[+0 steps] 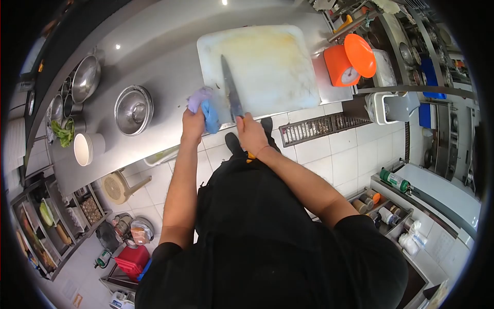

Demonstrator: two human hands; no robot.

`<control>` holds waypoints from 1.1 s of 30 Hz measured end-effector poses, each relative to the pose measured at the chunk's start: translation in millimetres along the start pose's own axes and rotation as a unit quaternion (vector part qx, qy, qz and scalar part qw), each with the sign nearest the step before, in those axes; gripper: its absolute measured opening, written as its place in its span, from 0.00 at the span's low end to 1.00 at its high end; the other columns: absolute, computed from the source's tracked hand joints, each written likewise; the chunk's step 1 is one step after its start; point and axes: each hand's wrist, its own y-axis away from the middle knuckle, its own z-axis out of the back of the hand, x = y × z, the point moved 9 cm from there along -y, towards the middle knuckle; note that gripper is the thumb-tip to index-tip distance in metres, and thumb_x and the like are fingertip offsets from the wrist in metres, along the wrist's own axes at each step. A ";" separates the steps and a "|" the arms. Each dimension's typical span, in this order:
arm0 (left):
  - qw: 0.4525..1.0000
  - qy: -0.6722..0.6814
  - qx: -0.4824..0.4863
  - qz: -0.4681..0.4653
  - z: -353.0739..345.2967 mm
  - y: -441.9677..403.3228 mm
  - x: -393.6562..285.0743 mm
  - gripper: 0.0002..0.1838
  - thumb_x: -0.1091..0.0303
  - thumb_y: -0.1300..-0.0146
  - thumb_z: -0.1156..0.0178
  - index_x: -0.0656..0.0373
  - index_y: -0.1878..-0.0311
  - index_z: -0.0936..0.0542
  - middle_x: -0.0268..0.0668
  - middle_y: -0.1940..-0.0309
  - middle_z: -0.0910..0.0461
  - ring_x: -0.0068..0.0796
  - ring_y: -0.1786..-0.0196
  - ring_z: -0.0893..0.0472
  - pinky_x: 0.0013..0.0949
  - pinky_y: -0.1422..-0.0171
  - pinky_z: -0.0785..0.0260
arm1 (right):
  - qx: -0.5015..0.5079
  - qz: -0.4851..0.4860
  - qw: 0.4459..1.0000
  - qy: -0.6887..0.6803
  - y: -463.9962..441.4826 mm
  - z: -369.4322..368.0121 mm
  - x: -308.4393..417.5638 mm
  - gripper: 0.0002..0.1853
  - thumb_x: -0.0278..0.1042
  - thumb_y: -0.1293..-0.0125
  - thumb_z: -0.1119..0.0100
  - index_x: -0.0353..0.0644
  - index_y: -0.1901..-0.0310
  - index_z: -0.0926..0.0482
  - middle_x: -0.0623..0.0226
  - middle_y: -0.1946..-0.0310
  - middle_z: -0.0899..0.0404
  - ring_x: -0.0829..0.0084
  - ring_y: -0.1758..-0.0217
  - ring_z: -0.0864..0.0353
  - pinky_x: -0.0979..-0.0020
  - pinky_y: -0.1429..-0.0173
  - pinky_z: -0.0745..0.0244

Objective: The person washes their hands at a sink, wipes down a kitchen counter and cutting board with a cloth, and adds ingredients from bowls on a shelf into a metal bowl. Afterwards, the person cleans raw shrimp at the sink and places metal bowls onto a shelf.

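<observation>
My left hand (pixel 193 125) is closed on a crumpled purple and blue cloth (pixel 207 109), at the near left corner of a large white cutting board (pixel 275 72). In my right hand (pixel 252 134) is the handle of a long knife (pixel 231 86). The knife's blade points away from me and lies over the left part of the board, its tip near the far side. A gap separates the cloth from the blade. Yellowish stains mark the board, and a few small dark bits show near its left edge.
Nested metal bowls (pixel 134 110) stand on the steel counter (pixel 170 67) at left, near stacked white tubs (pixel 88 149) and green leaves (pixel 63 132). An orange scale (pixel 342 66) sits right of the board. The counter's near edge runs just beyond my feet, above a floor drain (pixel 314 130).
</observation>
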 end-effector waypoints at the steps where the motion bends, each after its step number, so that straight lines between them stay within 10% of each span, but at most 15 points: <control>1: 1.000 0.026 -0.003 0.016 3.9 -0.7 1.9 0.19 0.64 0.23 0.43 0.65 0.36 0.22 0.39 0.48 0.14 0.27 0.48 0.15 0.33 0.43 0.23 | 0.012 -0.002 1.000 -0.018 -3.3 -8.6 4.2 0.18 0.46 0.20 0.52 0.34 0.54 0.28 0.37 0.69 0.17 0.33 0.62 0.17 0.38 0.56 0.24; 10: 0.926 0.376 -0.013 -0.025 87.6 9.2 17.7 0.22 0.45 0.22 0.46 0.53 0.40 0.22 0.34 0.50 0.16 0.39 0.47 0.16 0.45 0.45 0.19 | 0.146 0.049 0.987 -0.052 -21.1 -48.2 61.6 0.22 0.49 0.19 0.53 0.34 0.57 0.26 0.43 0.70 0.15 0.44 0.68 0.14 0.48 0.63 0.18; 15: 0.896 0.414 0.149 -0.064 51.7 41.6 -34.9 0.28 0.36 0.23 0.50 0.51 0.39 0.21 0.35 0.45 0.17 0.37 0.43 0.18 0.45 0.33 0.27 | 0.223 0.009 0.951 -0.215 -17.4 -48.6 112.5 0.23 0.49 0.18 0.57 0.33 0.56 0.26 0.54 0.77 0.20 0.62 0.84 0.19 0.61 0.79 0.22; 24: 0.936 0.282 0.208 -0.042 13.0 -8.4 -23.8 0.08 0.62 0.22 0.42 0.53 0.48 0.22 0.34 0.55 0.16 0.30 0.53 0.16 0.38 0.48 0.20 | 0.259 0.058 0.948 -0.178 -17.1 -16.1 142.9 0.21 0.46 0.20 0.59 0.33 0.56 0.27 0.57 0.77 0.23 0.63 0.84 0.21 0.63 0.79 0.23; 33: 0.929 0.319 0.181 -0.056 -24.2 -31.1 -86.4 0.08 0.64 0.22 0.42 0.58 0.49 0.21 0.39 0.56 0.15 0.38 0.52 0.14 0.44 0.46 0.18 | 0.278 0.084 0.955 -0.062 9.2 68.5 107.5 0.22 0.46 0.20 0.58 0.32 0.56 0.24 0.51 0.72 0.18 0.56 0.79 0.17 0.57 0.70 0.21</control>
